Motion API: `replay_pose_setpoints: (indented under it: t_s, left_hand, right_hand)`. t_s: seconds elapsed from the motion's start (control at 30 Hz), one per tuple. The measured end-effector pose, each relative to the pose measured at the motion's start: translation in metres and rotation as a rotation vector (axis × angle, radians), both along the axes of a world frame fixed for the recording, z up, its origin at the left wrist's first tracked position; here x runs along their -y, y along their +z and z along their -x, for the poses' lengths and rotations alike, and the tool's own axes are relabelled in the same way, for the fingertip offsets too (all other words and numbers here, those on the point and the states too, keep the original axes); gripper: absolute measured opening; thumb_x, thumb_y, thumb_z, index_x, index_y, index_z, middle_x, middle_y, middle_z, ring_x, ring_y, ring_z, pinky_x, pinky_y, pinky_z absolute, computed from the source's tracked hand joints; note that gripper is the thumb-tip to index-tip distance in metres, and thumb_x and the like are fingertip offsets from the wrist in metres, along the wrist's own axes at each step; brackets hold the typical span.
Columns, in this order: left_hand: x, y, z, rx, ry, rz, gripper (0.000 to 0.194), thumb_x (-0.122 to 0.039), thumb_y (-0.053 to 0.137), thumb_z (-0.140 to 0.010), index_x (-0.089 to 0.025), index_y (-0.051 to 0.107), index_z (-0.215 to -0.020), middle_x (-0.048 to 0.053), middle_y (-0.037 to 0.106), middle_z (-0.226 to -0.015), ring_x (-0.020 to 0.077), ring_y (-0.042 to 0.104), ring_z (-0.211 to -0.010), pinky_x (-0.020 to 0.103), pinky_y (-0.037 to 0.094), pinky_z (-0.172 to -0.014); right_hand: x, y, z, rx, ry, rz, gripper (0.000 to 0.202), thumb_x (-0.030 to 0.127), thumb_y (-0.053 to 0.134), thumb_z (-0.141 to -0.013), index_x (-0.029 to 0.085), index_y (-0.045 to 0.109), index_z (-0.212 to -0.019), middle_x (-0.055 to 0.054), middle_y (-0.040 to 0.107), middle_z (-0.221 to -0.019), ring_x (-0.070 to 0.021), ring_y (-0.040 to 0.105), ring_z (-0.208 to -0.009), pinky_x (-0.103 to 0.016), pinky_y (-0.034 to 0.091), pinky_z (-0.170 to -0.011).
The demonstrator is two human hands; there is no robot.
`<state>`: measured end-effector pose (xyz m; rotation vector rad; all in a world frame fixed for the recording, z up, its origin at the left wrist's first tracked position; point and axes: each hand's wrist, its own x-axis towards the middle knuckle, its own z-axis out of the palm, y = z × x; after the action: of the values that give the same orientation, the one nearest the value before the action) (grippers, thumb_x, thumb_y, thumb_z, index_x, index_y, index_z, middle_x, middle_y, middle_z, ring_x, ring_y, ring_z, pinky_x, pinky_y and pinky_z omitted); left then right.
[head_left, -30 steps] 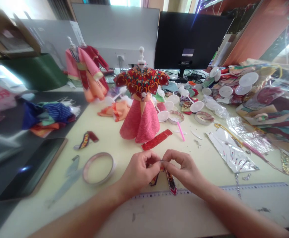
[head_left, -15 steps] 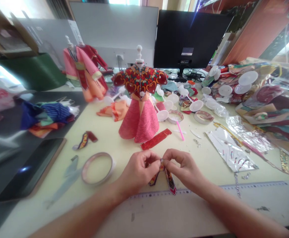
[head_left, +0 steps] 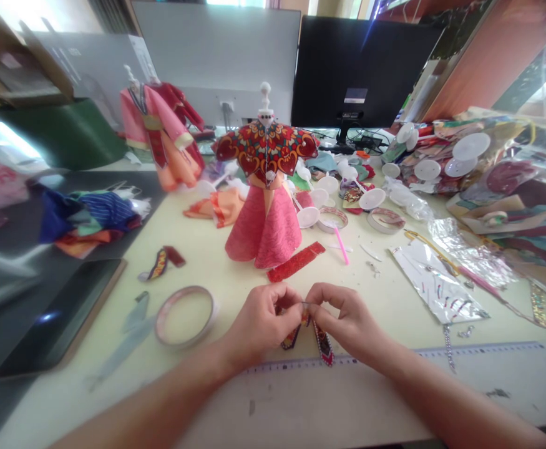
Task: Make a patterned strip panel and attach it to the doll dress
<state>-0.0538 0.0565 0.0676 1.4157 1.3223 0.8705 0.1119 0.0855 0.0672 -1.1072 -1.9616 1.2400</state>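
Both my hands meet above the front of the table. My left hand (head_left: 270,321) is closed in a pinch on the left side of a small patterned fabric trim (head_left: 324,344). My right hand (head_left: 342,315) pinches the other side of it. Two dark red and yellow strips hang down from my fingers, the right one with a light beaded edge and a pointed end. My fingertips cover the trim's top, where a thin dark line spans between them. Behind my hands stands a small dress form (head_left: 267,149) in a red floral collar and pink skirt. A red strip (head_left: 296,262) lies before it.
A ruler (head_left: 478,349) lies under my hands and to the right. Tape rolls (head_left: 160,324), a phone (head_left: 62,318) and a tweezer-like grey tool (head_left: 123,343) are at the left. A bag of pins (head_left: 441,280) lies right. Monitors (head_left: 366,75) stand behind.
My hands keep pinching the trim in nearly the same place. The fingertips have shifted slightly, and a thin dark line shows between them. The view has moved very slightly.
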Motion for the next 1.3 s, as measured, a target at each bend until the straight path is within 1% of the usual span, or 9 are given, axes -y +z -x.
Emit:
replay_pose_setpoints:
  t_s: [0.27, 0.57, 0.83, 0.9, 0.97, 1.03, 1.1, 1.17, 1.3]
  left_hand:
    - [0.0007, 0.0014, 0.0008, -0.056, -0.006, -0.04, 0.011, -0.023, 0.053, -0.077, -0.016, 0.059, -0.07, 0.0, 0.06, -0.068, 0.0112, 0.054, -0.063, 0.02, 0.044, -0.057]
    - [-0.0013, 0.0005, 0.0031, 0.113, -0.034, 0.069, 0.013, -0.023, 0.052, -0.08, -0.015, 0.063, -0.081, 0.003, 0.063, -0.074, 0.0116, 0.055, -0.065, 0.022, 0.045, -0.059]
    - [-0.0014, -0.0003, 0.0023, 0.141, -0.013, 0.095, 0.012, -0.024, 0.055, -0.08, -0.014, 0.062, -0.079, 0.002, 0.062, -0.071, 0.0108, 0.053, -0.064, 0.021, 0.044, -0.057]
    - [-0.0013, -0.0008, 0.0023, 0.153, -0.002, 0.096, 0.012, -0.024, 0.056, -0.08, -0.014, 0.062, -0.078, 0.001, 0.061, -0.071, 0.0104, 0.053, -0.064, 0.021, 0.044, -0.057]
    - [-0.0013, -0.0007, 0.0021, 0.159, 0.026, 0.097, 0.011, -0.025, 0.057, -0.079, -0.015, 0.061, -0.078, 0.0, 0.06, -0.069, 0.0097, 0.052, -0.062, 0.02, 0.043, -0.056]
    - [-0.0015, -0.0004, 0.0016, 0.158, 0.054, 0.1, 0.01, -0.025, 0.058, -0.079, -0.015, 0.06, -0.077, 0.0, 0.06, -0.068, 0.0091, 0.051, -0.059, 0.02, 0.043, -0.054]
    - [-0.002, -0.0002, 0.0011, 0.151, 0.062, 0.1, 0.01, -0.025, 0.059, -0.078, -0.015, 0.059, -0.076, 0.0, 0.059, -0.068, 0.0091, 0.051, -0.058, 0.02, 0.043, -0.054]
    - [-0.0025, -0.0004, 0.0005, 0.146, 0.051, 0.088, 0.01, -0.025, 0.058, -0.079, -0.015, 0.06, -0.077, 0.0, 0.06, -0.068, 0.0096, 0.052, -0.06, 0.02, 0.044, -0.055]
    - [-0.0027, -0.0008, -0.0001, 0.107, 0.031, 0.052, 0.011, -0.025, 0.056, -0.08, -0.015, 0.062, -0.079, 0.002, 0.063, -0.071, 0.0105, 0.055, -0.064, 0.02, 0.044, -0.057]
  right_hand:
    - [-0.0001, -0.0003, 0.0007, 0.009, 0.002, 0.009, 0.016, 0.019, 0.05, -0.078, 0.018, 0.052, -0.062, 0.002, 0.053, -0.061, -0.0114, 0.049, -0.06, -0.023, 0.04, -0.056]
    - [-0.0015, 0.0014, -0.0005, -0.017, -0.061, 0.084, 0.015, 0.021, 0.052, -0.076, 0.018, 0.054, -0.062, 0.002, 0.055, -0.061, -0.0108, 0.051, -0.059, -0.023, 0.041, -0.056]
    - [-0.002, 0.0016, -0.0004, -0.019, -0.049, 0.099, 0.015, 0.02, 0.051, -0.077, 0.018, 0.054, -0.063, 0.002, 0.056, -0.062, -0.0107, 0.051, -0.06, -0.023, 0.042, -0.056]
    - [-0.002, 0.0004, -0.0006, -0.025, -0.055, 0.041, 0.012, 0.019, 0.051, -0.078, 0.018, 0.055, -0.067, 0.001, 0.058, -0.065, -0.0115, 0.053, -0.063, -0.024, 0.043, -0.059]
    - [-0.0013, -0.0014, -0.001, -0.062, -0.108, -0.107, 0.006, 0.017, 0.052, -0.078, 0.018, 0.055, -0.073, 0.001, 0.058, -0.07, -0.0121, 0.054, -0.066, -0.025, 0.044, -0.062]
    - [0.0, -0.0032, -0.0014, -0.098, -0.152, -0.288, 0.006, 0.015, 0.053, -0.079, 0.019, 0.053, -0.075, 0.001, 0.055, -0.069, -0.0119, 0.053, -0.066, -0.025, 0.044, -0.062]
    - [0.0017, -0.0046, -0.0014, -0.094, -0.135, -0.393, 0.01, 0.014, 0.052, -0.08, 0.019, 0.051, -0.072, 0.002, 0.052, -0.066, -0.0112, 0.051, -0.062, -0.025, 0.042, -0.059]
    - [0.0029, -0.0055, -0.001, -0.063, -0.087, -0.402, 0.012, 0.013, 0.05, -0.081, 0.018, 0.053, -0.07, 0.001, 0.052, -0.065, -0.011, 0.05, -0.06, -0.025, 0.042, -0.057]
    - [0.0029, -0.0053, 0.0, -0.017, -0.041, -0.312, 0.014, 0.012, 0.05, -0.08, 0.018, 0.056, -0.07, 0.001, 0.056, -0.064, -0.0113, 0.052, -0.059, -0.024, 0.042, -0.055]
